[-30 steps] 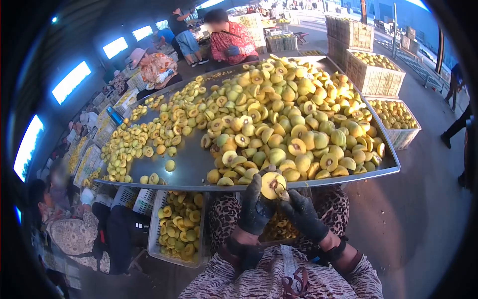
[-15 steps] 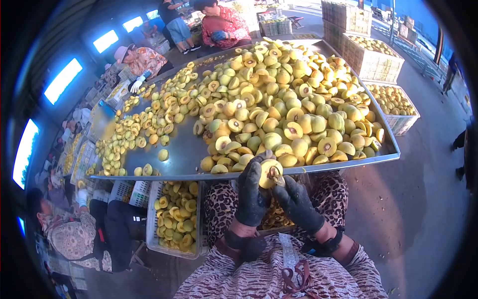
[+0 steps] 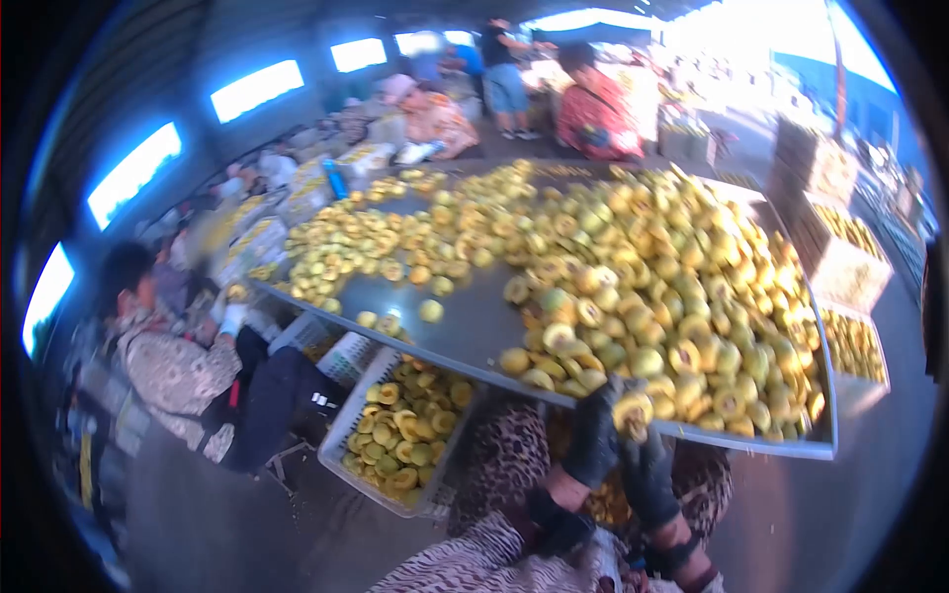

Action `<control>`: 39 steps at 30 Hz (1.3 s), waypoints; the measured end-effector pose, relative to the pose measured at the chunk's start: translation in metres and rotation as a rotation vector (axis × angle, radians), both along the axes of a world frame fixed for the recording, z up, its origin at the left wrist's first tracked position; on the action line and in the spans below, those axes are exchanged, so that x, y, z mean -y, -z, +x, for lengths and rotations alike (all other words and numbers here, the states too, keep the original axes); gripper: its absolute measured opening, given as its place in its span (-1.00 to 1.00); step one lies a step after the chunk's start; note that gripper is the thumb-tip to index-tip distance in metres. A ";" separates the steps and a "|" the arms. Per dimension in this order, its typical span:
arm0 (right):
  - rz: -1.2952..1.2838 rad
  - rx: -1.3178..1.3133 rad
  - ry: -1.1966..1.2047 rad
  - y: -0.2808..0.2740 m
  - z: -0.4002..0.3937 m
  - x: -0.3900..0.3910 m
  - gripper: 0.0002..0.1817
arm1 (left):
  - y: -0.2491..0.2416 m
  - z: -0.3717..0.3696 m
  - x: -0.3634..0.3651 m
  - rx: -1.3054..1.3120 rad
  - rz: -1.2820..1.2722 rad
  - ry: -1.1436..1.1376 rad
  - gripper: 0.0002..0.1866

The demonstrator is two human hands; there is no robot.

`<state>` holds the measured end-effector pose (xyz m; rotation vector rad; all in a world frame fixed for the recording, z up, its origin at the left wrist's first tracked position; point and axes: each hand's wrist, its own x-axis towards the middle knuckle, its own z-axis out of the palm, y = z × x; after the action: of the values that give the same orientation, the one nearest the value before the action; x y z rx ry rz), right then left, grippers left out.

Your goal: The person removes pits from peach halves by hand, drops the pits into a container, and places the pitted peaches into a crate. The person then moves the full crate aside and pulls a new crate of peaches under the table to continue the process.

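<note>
At the front edge of the metal table (image 3: 474,368), my left hand (image 3: 593,432), in a dark glove, is closed on a halved yellow peach (image 3: 633,408). The cut face with its brown centre is turned up. My right hand (image 3: 649,476), also gloved, is closed just below the peach half, its fingertips close to it. Blur hides what those fingers hold. A big heap of halved peaches (image 3: 682,306) lies on the table just beyond both hands.
A white crate (image 3: 348,465) of peach halves stands left of my knees. A co-worker (image 3: 178,366) sits at left; other people (image 3: 598,119) are across the table. Stacked fruit crates (image 3: 840,262) stand at right. The table's raised rim (image 3: 751,442) runs before me.
The view has swung left, so the table, heap and hands appear farther right and lower. My left hand still holds the peach half, with my right hand still close to it.
</note>
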<state>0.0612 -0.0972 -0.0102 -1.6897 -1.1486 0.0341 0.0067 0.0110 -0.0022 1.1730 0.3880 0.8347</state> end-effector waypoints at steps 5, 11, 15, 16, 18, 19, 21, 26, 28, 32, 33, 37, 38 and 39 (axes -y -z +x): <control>0.005 -0.091 -0.092 0.033 0.015 -0.008 -0.73 | -0.005 0.003 -0.003 0.190 -0.190 0.058 -0.60; 0.003 0.164 -0.111 0.054 0.025 -0.011 -0.81 | -0.015 -0.003 -0.002 0.140 0.192 -0.108 -0.64; 0.042 0.367 -0.199 0.047 0.011 -0.008 -0.80 | 0.007 -0.006 -0.016 0.099 0.115 -0.021 -0.72; 0.043 0.420 -0.170 0.046 0.012 -0.001 -0.79 | 0.008 -0.007 -0.020 0.081 -0.118 0.166 -0.73; 0.046 0.513 -0.023 0.059 0.013 0.009 -0.78 | -0.028 -0.020 -0.021 -0.144 0.114 0.181 -0.70; 0.054 0.596 0.019 0.071 0.011 0.009 -0.76 | -0.017 -0.015 -0.031 -0.074 0.549 0.095 -0.66; 0.078 0.765 0.051 0.081 0.008 0.000 -0.70 | -0.014 -0.011 -0.041 0.048 0.989 0.010 -0.61; 0.112 0.391 -0.107 0.055 0.009 -0.011 -0.75 | -0.032 -0.022 -0.008 0.193 -0.333 0.173 -0.54; 0.148 0.155 -0.169 0.045 0.005 -0.017 -0.75 | -0.026 -0.021 -0.012 0.195 -0.214 0.158 -0.54; 0.231 -0.081 -0.183 0.038 -0.003 -0.019 -0.74 | -0.020 -0.011 -0.022 0.108 0.099 0.062 -0.58; 0.259 -0.270 -0.219 0.041 -0.007 -0.016 -0.75 | -0.017 -0.010 -0.023 0.072 0.192 0.028 -0.58; 0.258 -1.060 -0.423 0.058 -0.004 -0.015 -0.77 | -0.021 -0.004 -0.011 -0.104 0.752 -0.266 -0.62; 0.259 -1.070 -0.416 0.048 -0.007 -0.011 -0.77 | -0.046 -0.009 -0.001 -0.041 0.446 -0.110 -0.64; 0.192 -0.979 -0.388 0.029 -0.010 -0.004 -0.76 | -0.058 -0.013 0.006 0.018 0.134 0.038 -0.67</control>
<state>0.0512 -0.0930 -0.0391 -1.0195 -0.6611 0.8653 -0.0066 0.0046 0.0562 1.2924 0.2982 0.8477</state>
